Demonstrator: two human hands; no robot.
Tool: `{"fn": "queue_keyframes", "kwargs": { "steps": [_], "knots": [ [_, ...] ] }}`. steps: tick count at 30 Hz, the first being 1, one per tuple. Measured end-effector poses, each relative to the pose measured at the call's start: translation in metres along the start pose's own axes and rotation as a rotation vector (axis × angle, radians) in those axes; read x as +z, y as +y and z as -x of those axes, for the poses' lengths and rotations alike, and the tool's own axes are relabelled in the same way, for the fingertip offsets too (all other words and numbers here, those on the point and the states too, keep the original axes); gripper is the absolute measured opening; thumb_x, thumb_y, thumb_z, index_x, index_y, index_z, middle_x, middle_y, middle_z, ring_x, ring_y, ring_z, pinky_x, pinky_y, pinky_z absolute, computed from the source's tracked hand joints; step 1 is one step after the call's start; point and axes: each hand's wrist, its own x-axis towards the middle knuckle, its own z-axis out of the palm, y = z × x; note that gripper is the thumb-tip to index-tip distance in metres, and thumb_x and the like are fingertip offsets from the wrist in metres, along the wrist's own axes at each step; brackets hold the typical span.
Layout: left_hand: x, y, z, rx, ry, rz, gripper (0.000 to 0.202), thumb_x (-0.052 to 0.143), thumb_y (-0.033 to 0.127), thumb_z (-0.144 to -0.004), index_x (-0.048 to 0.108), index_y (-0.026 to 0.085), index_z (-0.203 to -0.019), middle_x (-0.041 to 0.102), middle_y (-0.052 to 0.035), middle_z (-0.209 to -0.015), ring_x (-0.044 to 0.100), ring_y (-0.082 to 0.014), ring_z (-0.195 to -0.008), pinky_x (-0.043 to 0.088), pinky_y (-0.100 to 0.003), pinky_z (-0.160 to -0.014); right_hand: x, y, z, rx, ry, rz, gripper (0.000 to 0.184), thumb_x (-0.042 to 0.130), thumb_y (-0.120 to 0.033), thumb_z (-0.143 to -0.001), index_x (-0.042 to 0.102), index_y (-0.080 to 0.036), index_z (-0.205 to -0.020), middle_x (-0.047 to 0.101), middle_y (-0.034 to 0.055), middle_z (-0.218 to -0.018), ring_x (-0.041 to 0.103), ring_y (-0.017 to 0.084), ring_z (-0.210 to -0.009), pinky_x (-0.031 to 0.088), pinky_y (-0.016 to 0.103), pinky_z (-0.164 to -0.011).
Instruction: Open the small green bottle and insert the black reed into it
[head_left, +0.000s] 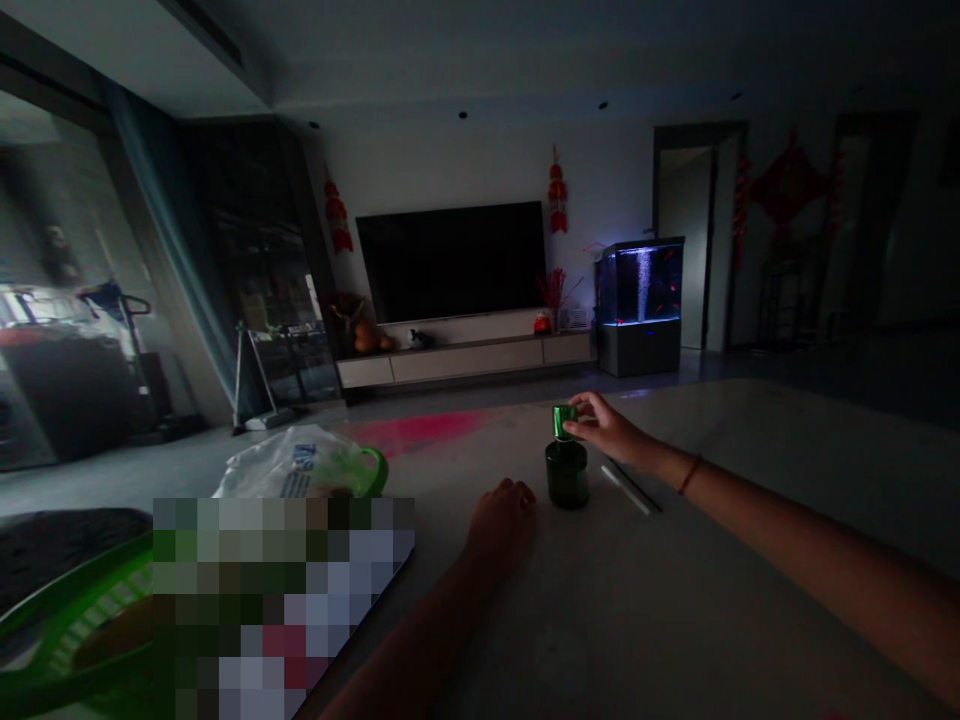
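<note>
My right hand (596, 425) pinches a shiny green cap (564, 422) between thumb and fingers. Directly under the cap stands a dark green glass bottle (567, 475), upright on the table; whether the cap sits fully on its neck I cannot tell. My left hand (502, 512) rests on the tabletop to the left of the bottle, fingers curled in and apart from the glass; no object shows in it. Two thin sticks, one white (627, 490) and one dark (637, 486), lie to the bottle's right, below my right hand.
A green basket (97, 600) and a clear plastic bag (300, 460) occupy the table's left side, partly pixelated. The pale tabletop (675, 590) reaches toward a low cabinet (465, 358), a television (454, 262) and a lit fish tank (641, 285). The room is dim.
</note>
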Motion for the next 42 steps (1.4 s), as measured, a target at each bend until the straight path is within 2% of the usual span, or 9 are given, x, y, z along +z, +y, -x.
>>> {"fn": "queue_keyframes", "kwargs": {
  "steps": [7, 13, 19, 24, 27, 31, 34, 38, 42],
  "knots": [
    [-0.002, 0.003, 0.001, 0.003, 0.001, -0.011, 0.024, 0.037, 0.016, -0.079, 0.058, 0.019, -0.089, 0.058, -0.0048, -0.095, 0.056, -0.0141, -0.08, 0.04, -0.024, -0.072, -0.007, -0.01, 0.004, -0.019, -0.163, 0.262, 0.053, 0.061, -0.033, -0.067, 0.038, -0.018, -0.111, 0.052, 0.0068, -0.1, 0.056, 0.014, -0.08, 0.045, 0.031, -0.073],
    [-0.001, 0.004, 0.003, 0.01, -0.001, -0.027, 0.025, 0.034, 0.018, -0.082, 0.058, 0.018, -0.091, 0.058, -0.0064, -0.096, 0.056, -0.0147, -0.081, 0.04, -0.026, -0.074, -0.002, -0.024, 0.006, -0.03, -0.269, 0.417, 0.04, 0.063, -0.032, -0.064, 0.05, -0.013, -0.097, 0.058, 0.0079, -0.088, 0.055, 0.017, -0.079, 0.044, 0.03, -0.069],
    [0.0, 0.01, -0.006, 0.21, -0.06, -0.132, 0.035, 0.041, 0.041, -0.08, 0.052, 0.019, -0.106, 0.056, -0.0107, -0.106, 0.052, -0.0241, -0.097, 0.036, -0.037, -0.084, -0.004, -0.027, 0.002, -0.011, -0.32, 0.383, 0.036, 0.064, -0.031, -0.063, 0.052, -0.012, -0.092, 0.06, 0.0065, -0.085, 0.055, 0.015, -0.075, 0.044, 0.03, -0.069],
    [0.002, 0.018, -0.026, 0.063, -0.114, -0.059, 0.074, 0.05, 0.063, -0.064, 0.04, 0.019, -0.122, 0.059, -0.0113, -0.103, 0.054, -0.0278, -0.095, 0.039, -0.037, -0.08, -0.006, -0.022, 0.0, -0.004, -0.321, 0.396, 0.039, 0.067, -0.031, -0.061, 0.053, -0.012, -0.092, 0.06, 0.0058, -0.084, 0.056, 0.016, -0.076, 0.044, 0.029, -0.068],
    [0.003, 0.019, -0.031, -0.027, -0.129, 0.082, 0.075, 0.055, 0.065, -0.056, 0.044, 0.026, -0.119, 0.062, -0.0053, -0.095, 0.058, -0.0243, -0.086, 0.042, -0.031, -0.071, -0.005, -0.02, 0.001, -0.024, -0.282, 0.426, 0.039, 0.067, -0.032, -0.06, 0.054, -0.013, -0.09, 0.06, 0.006, -0.084, 0.056, 0.017, -0.077, 0.044, 0.03, -0.068],
    [0.005, 0.018, -0.03, -0.095, -0.141, 0.152, 0.069, 0.059, 0.063, -0.053, 0.053, 0.026, -0.111, 0.064, -0.0031, -0.085, 0.06, -0.0221, -0.077, 0.043, -0.029, -0.064, -0.003, -0.024, 0.004, 0.017, -0.305, 0.346, 0.044, 0.068, -0.035, -0.059, 0.053, -0.013, -0.095, 0.061, 0.0072, -0.09, 0.055, 0.019, -0.085, 0.044, 0.032, -0.074],
    [0.005, 0.019, -0.027, -0.101, -0.127, 0.168, 0.069, 0.058, 0.065, -0.052, 0.054, 0.026, -0.11, 0.064, -0.0026, -0.086, 0.06, -0.022, -0.079, 0.043, -0.029, -0.064, -0.006, -0.032, 0.007, 0.13, -0.425, 0.167, 0.057, 0.064, -0.041, -0.065, 0.047, -0.014, -0.112, 0.057, 0.0095, -0.106, 0.052, 0.02, -0.098, 0.04, 0.034, -0.084],
    [0.005, 0.021, -0.026, -0.126, -0.11, 0.181, 0.07, 0.058, 0.066, -0.05, 0.055, 0.026, -0.107, 0.064, -0.0023, -0.087, 0.06, -0.0211, -0.078, 0.043, -0.028, -0.063, -0.017, -0.045, 0.013, 0.304, -0.447, 0.057, 0.065, 0.051, -0.048, -0.075, 0.029, -0.02, -0.129, 0.045, 0.0103, -0.125, 0.042, 0.021, -0.113, 0.035, 0.037, -0.091],
    [0.006, 0.021, -0.027, -0.136, -0.091, 0.192, 0.069, 0.06, 0.064, -0.05, 0.055, 0.026, -0.108, 0.064, -0.0015, -0.087, 0.06, -0.0205, -0.077, 0.043, -0.028, -0.064, -0.035, -0.067, 0.018, 0.387, -0.521, 0.101, 0.069, 0.044, -0.047, -0.079, 0.016, -0.019, -0.135, 0.056, 0.0102, -0.112, 0.047, 0.019, -0.108, 0.032, 0.039, -0.092]
  ]
}}
